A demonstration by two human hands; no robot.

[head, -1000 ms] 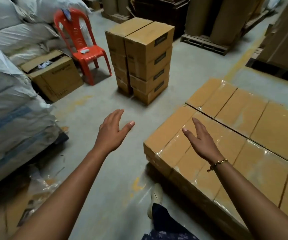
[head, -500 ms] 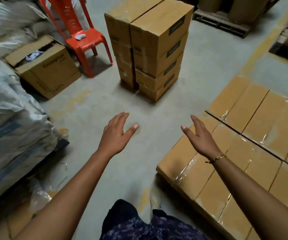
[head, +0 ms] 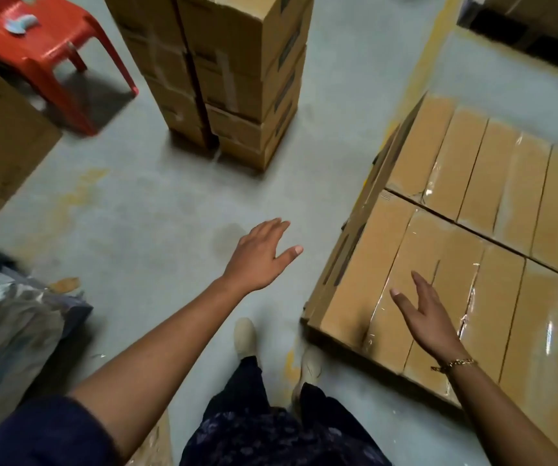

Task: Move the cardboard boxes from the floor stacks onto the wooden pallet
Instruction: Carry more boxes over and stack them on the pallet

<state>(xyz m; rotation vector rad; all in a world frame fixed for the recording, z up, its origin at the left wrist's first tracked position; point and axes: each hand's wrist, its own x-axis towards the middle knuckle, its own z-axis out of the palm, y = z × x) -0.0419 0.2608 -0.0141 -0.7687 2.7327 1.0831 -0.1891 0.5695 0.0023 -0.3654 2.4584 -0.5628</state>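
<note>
Cardboard boxes (head: 237, 68) stacked at upper centre look stiff and weighty, best gripped at opposite sides; left hand (head: 259, 255) and right hand (head: 430, 317) are spread open, empty.

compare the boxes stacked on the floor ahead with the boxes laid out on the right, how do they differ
The floor stack rises several boxes high in two columns; the boxes on the right lie in one flat layer. The floor stack's cardboard is bare with strips of tape; the boxes on the right show glossy clear film. The right hand hovers over the flat layer; neither hand reaches the stack. Both are brown cardboard.
</note>
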